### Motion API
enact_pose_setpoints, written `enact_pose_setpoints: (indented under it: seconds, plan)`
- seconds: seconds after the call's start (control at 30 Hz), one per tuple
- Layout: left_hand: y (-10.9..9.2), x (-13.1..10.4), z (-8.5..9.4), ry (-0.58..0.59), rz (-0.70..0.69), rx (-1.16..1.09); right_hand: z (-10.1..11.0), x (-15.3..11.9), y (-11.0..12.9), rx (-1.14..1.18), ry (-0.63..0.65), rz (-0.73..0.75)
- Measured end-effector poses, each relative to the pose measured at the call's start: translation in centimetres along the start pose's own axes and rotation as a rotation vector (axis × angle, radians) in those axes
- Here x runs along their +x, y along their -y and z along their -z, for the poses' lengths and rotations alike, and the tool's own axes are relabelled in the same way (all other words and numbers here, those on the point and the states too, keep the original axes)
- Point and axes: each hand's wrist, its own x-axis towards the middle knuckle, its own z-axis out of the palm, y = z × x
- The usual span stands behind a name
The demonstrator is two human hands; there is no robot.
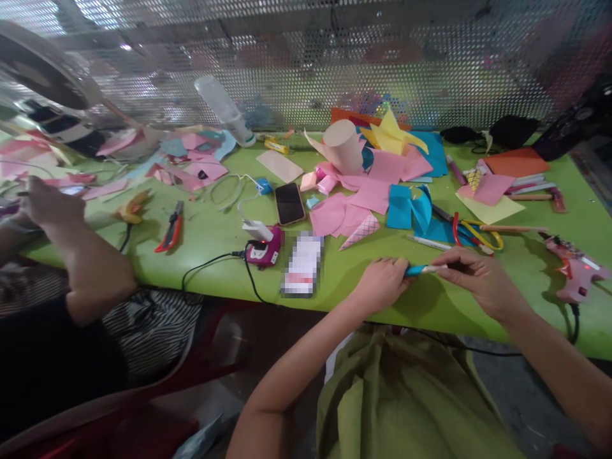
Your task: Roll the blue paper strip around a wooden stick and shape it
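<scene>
Gripping one blue paper roll (421,270), two hands, left (381,283) and right (480,280), work near one scissors (478,234).

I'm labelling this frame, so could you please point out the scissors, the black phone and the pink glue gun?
scissors (478,233): head view, on the yellow handle loops.
black phone (289,203): head view, middle of its dark screen.
pink glue gun (576,273): head view, on its pink body.

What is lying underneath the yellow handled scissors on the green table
The scissors lie partly on blue paper, with a pencil-like stick crossing by the handles on the green table. Whatever sits beneath that blue paper is covered.
</scene>
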Motion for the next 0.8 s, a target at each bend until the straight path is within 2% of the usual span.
enact_pose_setpoints:
  seconds: [0.17, 0.4, 0.63, 0.8]
  plan:
    - [0.3, 0.0, 0.5, 0.032, -0.059, -0.043, 0.5, 0.0, 0.3, -0.172, -0.031, 0.156]
    - [1.0, -0.1, 2.0, 0.114, -0.131, -0.153, 1.3, 0.2, 1.2, -0.282, 0.069, 0.245]
    - [0.3, -0.3, 1.6, 0.081, -0.091, -0.187, 0.6, -0.3, 1.0, -0.295, -0.016, 0.267]
    - [0.0, 0.1, 2.1, 0.13, -0.082, -0.22, 1.1, -0.2, 1.5, -0.471, 0.043, 0.387]
